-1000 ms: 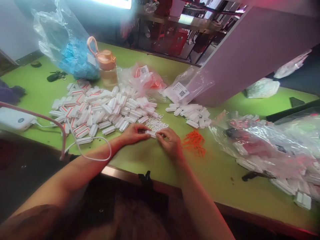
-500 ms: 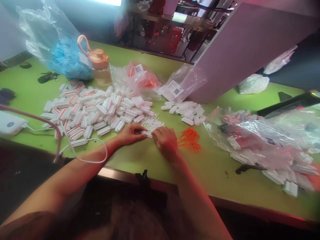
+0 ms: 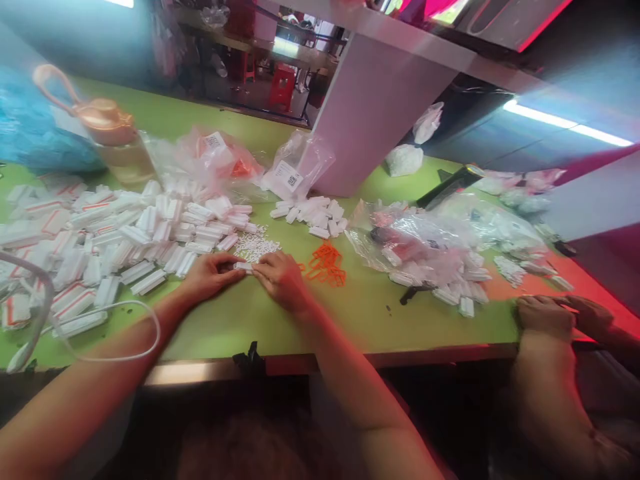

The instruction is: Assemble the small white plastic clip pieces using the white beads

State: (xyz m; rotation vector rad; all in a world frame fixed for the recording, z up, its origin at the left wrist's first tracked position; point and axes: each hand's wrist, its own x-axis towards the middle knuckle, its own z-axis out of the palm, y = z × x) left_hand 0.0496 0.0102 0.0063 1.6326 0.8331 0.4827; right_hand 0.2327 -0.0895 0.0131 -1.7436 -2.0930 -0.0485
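A small white plastic piece [image 3: 243, 266] is held between my two hands, low over the green table [image 3: 240, 320]. My left hand [image 3: 207, 275] pinches its left end. At its right end are the closed fingers of my right hand [image 3: 283, 279]. Just beyond my fingers lies a scatter of tiny white parts [image 3: 257, 244]. Orange parts [image 3: 327, 265] lie to the right of my right hand. A large pile of white plastic pieces [image 3: 125, 237], some with red stripes, spreads to the left. Behind the tiny parts is a smaller group of white pieces [image 3: 317, 215].
A bottle [image 3: 113, 137] and a blue-filled bag [image 3: 35, 127] stand back left. A white cable [image 3: 125, 359] loops over my left forearm. Plastic bags [image 3: 415, 240] cover white pieces on the right. Another person's hands [image 3: 550, 317] are at the far right edge.
The view has swung to the right, so the table's things appear further left and another person's hands now show. Both my hands stay on the white piece.
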